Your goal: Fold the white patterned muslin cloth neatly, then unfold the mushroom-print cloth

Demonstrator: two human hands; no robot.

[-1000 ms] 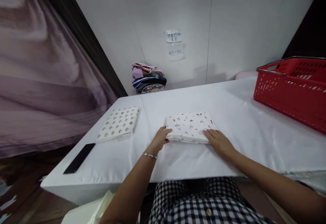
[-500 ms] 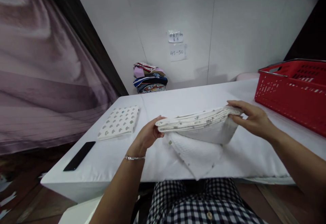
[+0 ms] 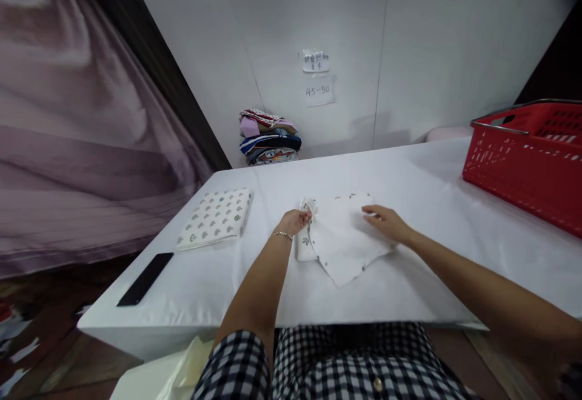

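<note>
A white cloth (image 3: 343, 239) with small grey prints along its edges lies partly folded on the table in front of me. One loose corner of it points toward me. My left hand (image 3: 297, 222) pinches the cloth's left edge, where the fabric is bunched up. My right hand (image 3: 386, 223) is over the right side of the cloth with its fingers stretched out, on or just above the fabric; contact is hard to tell. Farther left lies a neatly folded white cloth (image 3: 216, 218) with grey mushroom-like prints.
The white-covered table (image 3: 282, 303) holds a black flat phone-like slab (image 3: 145, 279) near its left edge. A red plastic basket (image 3: 522, 163) stands at the right. Several folded fabrics (image 3: 269, 137) are stacked by the wall, below handwritten paper signs (image 3: 319, 91).
The folded cloth, held raised between both hands before, now lies on the table. My right hand has let go of its right end and moved left; my left hand grips the left edge.
</note>
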